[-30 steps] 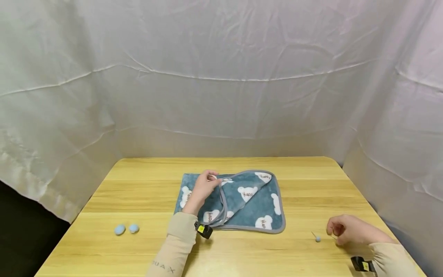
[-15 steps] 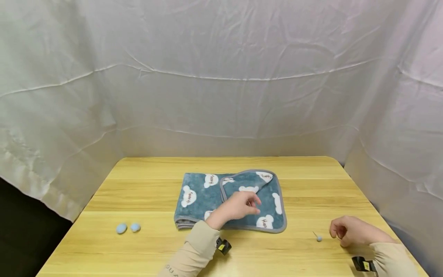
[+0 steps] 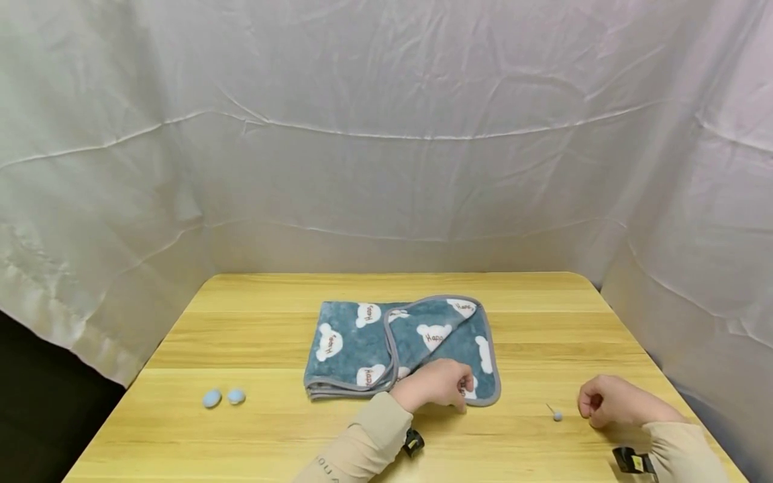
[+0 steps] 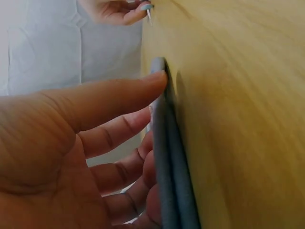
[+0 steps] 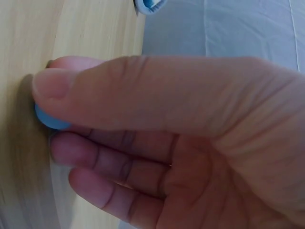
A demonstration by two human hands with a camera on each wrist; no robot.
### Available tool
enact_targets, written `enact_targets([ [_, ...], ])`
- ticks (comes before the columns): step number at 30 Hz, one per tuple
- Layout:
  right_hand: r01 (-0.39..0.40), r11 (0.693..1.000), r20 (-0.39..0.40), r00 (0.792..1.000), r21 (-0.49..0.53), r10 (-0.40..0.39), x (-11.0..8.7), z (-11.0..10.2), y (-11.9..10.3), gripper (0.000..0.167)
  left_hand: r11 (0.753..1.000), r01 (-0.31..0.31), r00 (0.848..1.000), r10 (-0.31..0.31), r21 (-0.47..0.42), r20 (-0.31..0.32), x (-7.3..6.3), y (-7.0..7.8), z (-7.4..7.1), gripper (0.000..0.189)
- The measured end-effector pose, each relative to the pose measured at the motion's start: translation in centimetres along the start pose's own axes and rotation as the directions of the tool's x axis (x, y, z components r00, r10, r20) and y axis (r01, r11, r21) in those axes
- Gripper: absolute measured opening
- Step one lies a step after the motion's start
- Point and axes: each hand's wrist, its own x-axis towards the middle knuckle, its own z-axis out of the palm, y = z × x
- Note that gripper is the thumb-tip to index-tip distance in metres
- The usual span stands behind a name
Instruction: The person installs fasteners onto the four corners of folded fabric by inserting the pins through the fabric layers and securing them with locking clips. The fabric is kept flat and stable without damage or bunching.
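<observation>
From the head camera, a soft fleece cloth [image 3: 401, 349], teal with white bear shapes and a grey bound edge, lies folded at the middle of a pale wood-grain table [image 3: 253, 429], its top layer turned back along a curved fold. The left hand [image 3: 436, 384] sits at the cloth's 5 o'clock corner, knuckles up, fingers curled down over the grey hem; whether they pinch it is not plain here. The right hand [image 3: 610, 400] rests on the table at the cloth's 4 o'clock, well apart from it, loosely curled, with a small blue-headed pin [image 3: 554, 414] lying just beside it at its 9 o'clock. Two smooth, rounded blue pebbles [image 3: 221, 398] lie side by side at the cloth's 8 o'clock. A creased white sheet [image 3: 386, 134] hangs behind and beside the table. At the left wrist, the hand [image 4: 81, 157] shows its palm, thumb stretched straight with its tip on the grey hem [image 4: 167, 157], the other fingers bent under the stacked edge against the table. At the right wrist, the hand [image 5: 190, 143] has thumb and fingers closed on a small smooth blue bead [image 5: 50, 118], held against the wood.
</observation>
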Motion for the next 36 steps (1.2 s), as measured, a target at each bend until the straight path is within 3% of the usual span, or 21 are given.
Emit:
enact_targets([
  [4, -0.029, 0.999, -0.017, 0.999, -0.014, 0.028, -0.1, -0.2, -0.4, 0.014, 0.998, 0.028, 1.000, -0.028, 0.056, 0.011, 0.2, 0.3, 0.2, 0.027],
  [9, -0.019, 0.998, -0.068, 0.998, -0.061, 0.015, 0.0, -0.2, -1.0, 0.012, 0.996, 0.034, 0.999, -0.034, 0.080, -0.008, 0.2, 0.4, 0.4, 0.013],
  [15, 0.017, 0.989, -0.157, 0.987, -0.150, -0.041, 0.7, -0.9, -2.4, 0.011, 0.995, 0.032, 0.998, -0.037, -0.094, -0.052, 0.3, 0.1, 0.1, 0.014],
  [21, 0.033, 0.988, -0.221, 0.973, -0.148, -0.066, 2.1, -1.7, -4.5, 0.004, 0.965, -0.018, 0.984, -0.029, -0.262, -0.176, 0.2, -0.5, -0.7, 0.019],
  [26, 0.052, 0.980, -0.293, 0.950, -0.190, -0.107, 3.4, -1.7, -6.7, 0.006, 0.921, -0.052, 0.959, -0.062, -0.385, -0.277, 0.3, -1.1, -1.4, 0.013],
  [31, 0.090, 0.973, -0.353, 0.922, -0.211, -0.162, 5.2, -1.3, -8.7, 0.009, 0.890, -0.101, 0.918, -0.088, -0.444, -0.386, 0.2, -1.9, -2.2, 0.017],
  [36, 0.152, 0.967, -0.400, 0.889, -0.204, -0.224, 7.5, -0.3, -10.1, 0.014, 0.874, -0.136, 0.870, -0.120, -0.466, -0.478, 0.1, -2.4, -2.8, 0.017],
])
